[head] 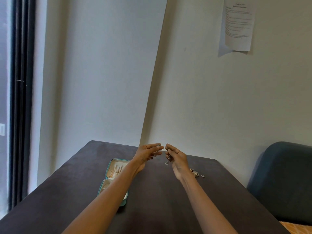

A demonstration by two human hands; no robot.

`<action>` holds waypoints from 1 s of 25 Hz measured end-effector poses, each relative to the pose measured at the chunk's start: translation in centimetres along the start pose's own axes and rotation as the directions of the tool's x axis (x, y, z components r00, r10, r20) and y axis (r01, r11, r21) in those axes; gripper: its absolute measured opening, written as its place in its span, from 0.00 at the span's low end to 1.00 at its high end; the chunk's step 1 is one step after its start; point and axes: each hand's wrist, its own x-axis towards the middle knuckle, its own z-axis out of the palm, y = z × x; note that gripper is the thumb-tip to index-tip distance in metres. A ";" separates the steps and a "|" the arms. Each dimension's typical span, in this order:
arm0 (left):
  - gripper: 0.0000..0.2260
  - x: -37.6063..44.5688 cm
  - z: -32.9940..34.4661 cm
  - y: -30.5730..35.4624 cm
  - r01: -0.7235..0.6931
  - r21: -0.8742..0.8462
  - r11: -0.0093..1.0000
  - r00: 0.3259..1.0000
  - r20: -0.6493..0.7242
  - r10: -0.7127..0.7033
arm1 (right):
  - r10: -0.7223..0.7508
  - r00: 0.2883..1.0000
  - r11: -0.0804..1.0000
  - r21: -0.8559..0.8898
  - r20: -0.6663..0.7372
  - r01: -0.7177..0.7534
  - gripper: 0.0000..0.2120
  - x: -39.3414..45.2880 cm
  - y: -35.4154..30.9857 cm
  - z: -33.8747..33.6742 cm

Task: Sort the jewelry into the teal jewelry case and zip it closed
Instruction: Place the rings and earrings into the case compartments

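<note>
The teal jewelry case (108,171) lies open on the dark table, cream inside, with several small pieces in its far half; my left forearm crosses over it. My left hand (146,154) is raised above the table and pinches a thin silver piece of jewelry (156,153) at its fingertips. My right hand (175,157) is raised close beside it and pinches another dangling silver piece (167,161). A small heap of gold and silver jewelry (194,172) lies on the table just right of my right wrist, with a silver ring (203,175) beside it.
The dark table (160,200) runs to a wall corner at the back. A dark blue chair back (283,179) stands at the right. A window with a dark frame (20,98) is at the left, and a printed sheet (238,24) hangs on the wall.
</note>
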 end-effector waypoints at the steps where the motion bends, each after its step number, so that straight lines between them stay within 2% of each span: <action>1: 0.14 -0.1 -0.1 0.1 0.004 0.011 1.000 1.000 0.003 -0.004 | 0.000 1.000 1.000 0.023 0.006 0.000 0.12 -0.1 -0.1 0.2; 3: 0.12 -0.1 -0.3 0.2 0.015 0.026 1.000 1.000 0.001 -0.016 | -0.008 0.999 1.000 0.024 0.042 0.007 0.10 -0.3 -0.3 0.5; 8: 0.23 -0.1 -1.1 0.6 0.085 -0.044 0.995 0.996 0.024 -0.084 | -0.005 0.988 1.000 0.030 0.156 0.000 0.15 -0.5 -0.3 0.8; 11: 0.21 -0.2 -2.2 0.9 0.071 -0.044 0.996 0.997 0.006 -0.071 | 0.010 0.983 0.999 0.043 0.184 -0.018 0.15 -0.8 -0.2 1.5; 13: 0.16 -0.5 -3.4 1.4 0.047 0.009 0.999 0.998 -0.030 -0.047 | 0.021 0.983 0.998 0.046 0.185 -0.030 0.13 -0.9 0.2 2.4; 17: 0.09 -2.2 -6.8 2.4 0.008 0.264 0.965 0.994 -0.105 0.021 | 0.041 0.992 0.998 0.041 0.122 -0.046 0.08 -1.6 2.3 5.2; 21: 0.08 -4.4 -9.6 1.6 0.046 0.365 0.930 0.979 -0.203 0.032 | 0.093 0.994 0.995 0.032 0.052 -0.095 0.07 -2.8 5.6 9.1; 25: 0.06 -6.0 -11.7 -0.3 0.105 0.407 0.907 0.959 -0.283 0.016 | 0.169 0.983 0.978 0.110 0.068 -0.175 0.11 -4.1 7.8 12.2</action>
